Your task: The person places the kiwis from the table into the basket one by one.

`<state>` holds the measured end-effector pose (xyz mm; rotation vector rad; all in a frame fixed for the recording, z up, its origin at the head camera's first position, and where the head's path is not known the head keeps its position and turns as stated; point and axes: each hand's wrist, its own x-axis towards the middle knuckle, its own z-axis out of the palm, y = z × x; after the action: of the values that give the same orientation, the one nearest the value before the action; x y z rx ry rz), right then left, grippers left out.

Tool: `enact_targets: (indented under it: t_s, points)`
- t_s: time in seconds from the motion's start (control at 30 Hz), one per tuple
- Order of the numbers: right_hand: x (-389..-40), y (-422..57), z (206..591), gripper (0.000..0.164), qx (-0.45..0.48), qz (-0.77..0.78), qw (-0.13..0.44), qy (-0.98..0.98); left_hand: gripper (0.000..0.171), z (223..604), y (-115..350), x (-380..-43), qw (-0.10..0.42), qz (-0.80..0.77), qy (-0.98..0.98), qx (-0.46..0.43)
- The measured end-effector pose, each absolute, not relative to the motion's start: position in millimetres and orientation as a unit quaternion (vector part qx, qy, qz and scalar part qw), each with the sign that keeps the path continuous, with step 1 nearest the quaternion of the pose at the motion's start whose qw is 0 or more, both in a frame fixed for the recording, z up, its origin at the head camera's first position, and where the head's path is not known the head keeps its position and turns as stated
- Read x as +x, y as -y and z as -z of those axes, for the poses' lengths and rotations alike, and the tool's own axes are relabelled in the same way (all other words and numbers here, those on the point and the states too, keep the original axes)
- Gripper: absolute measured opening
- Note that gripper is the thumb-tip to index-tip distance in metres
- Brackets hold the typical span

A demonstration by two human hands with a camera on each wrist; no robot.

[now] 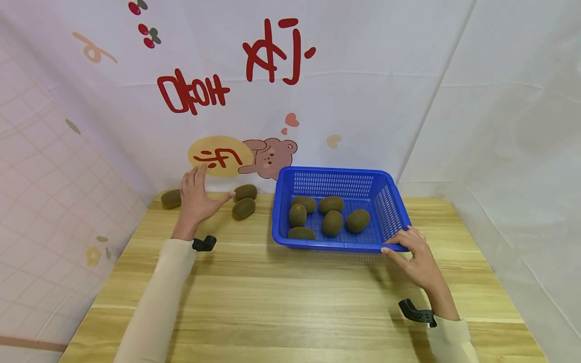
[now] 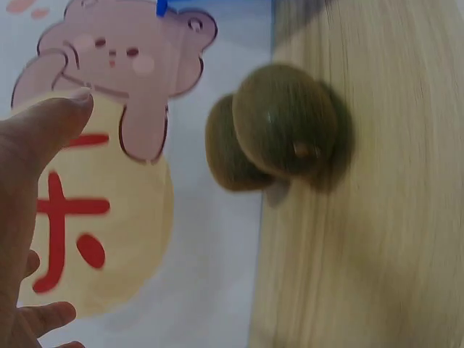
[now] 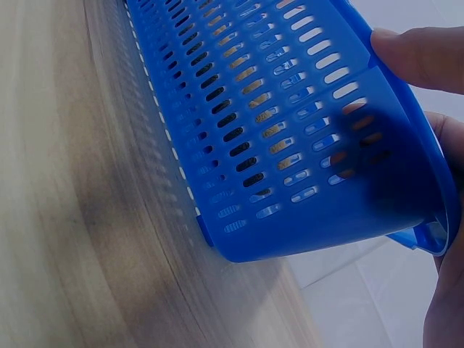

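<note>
My left hand (image 1: 196,200) hovers at the back left with fingers spread and nothing held. Right of its thumb, two brown kiwis lie together, a rear kiwi (image 1: 245,192) and a front kiwi (image 1: 243,208); the left wrist view shows the nearer kiwi (image 2: 285,121) apart from the thumb. Partly behind that hand is another kiwi (image 1: 171,198). My right hand (image 1: 415,257) pinches the front right corner of a blue plastic basket (image 1: 336,246), thumb outside and fingers over the rim. Several kiwis, one being a kiwi (image 1: 357,221), lie inside the basket.
A wooden table (image 1: 272,302) carries everything. White printed cloth (image 1: 363,101) rises along its back edge, close behind the basket and the loose kiwis. Similar cloth walls stand at left and right.
</note>
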<state>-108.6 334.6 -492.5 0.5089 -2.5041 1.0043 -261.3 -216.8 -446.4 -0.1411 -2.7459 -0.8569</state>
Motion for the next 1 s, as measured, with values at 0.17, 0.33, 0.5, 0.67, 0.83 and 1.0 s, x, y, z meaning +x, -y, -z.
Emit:
enact_targets:
  t_s: [0.17, 0.33, 0.5, 0.67, 0.83, 1.0]
  points:
    - [-108.9, -335.5, 492.6, 0.027, 0.184, -0.359, 0.199, 0.893, 0.116, 448.9, 231.1, -261.9, 0.113, 0.295, 0.949, -0.017]
    - [-108.8, -335.5, 493.0, 0.027, 0.184, -0.362, 0.197, 0.892, 0.120, 452.1, 245.0, -266.1, 0.100, 0.288, 0.952, 0.006]
    - [-108.7, -335.7, 493.4, 0.029, 0.188, -0.362, 0.200, 0.891, 0.120, 456.6, 259.2, -270.7, 0.093, 0.298, 0.950, 0.025]
    - [-108.8, -335.4, 493.8, 0.027, 0.189, -0.358, 0.204, 0.891, 0.120, 467.1, 277.7, -273.0, 0.085, 0.311, 0.946, 0.034]
    - [-109.2, -334.6, 493.4, 0.025, 0.191, -0.354, 0.206, 0.892, 0.122, 478.1, 295.5, -273.9, 0.071, 0.302, 0.949, 0.052]
    - [-109.1, -334.4, 493.3, 0.027, 0.189, -0.353, 0.206, 0.893, 0.123, 485.3, 308.4, -273.3, 0.050, 0.322, 0.943, 0.073]
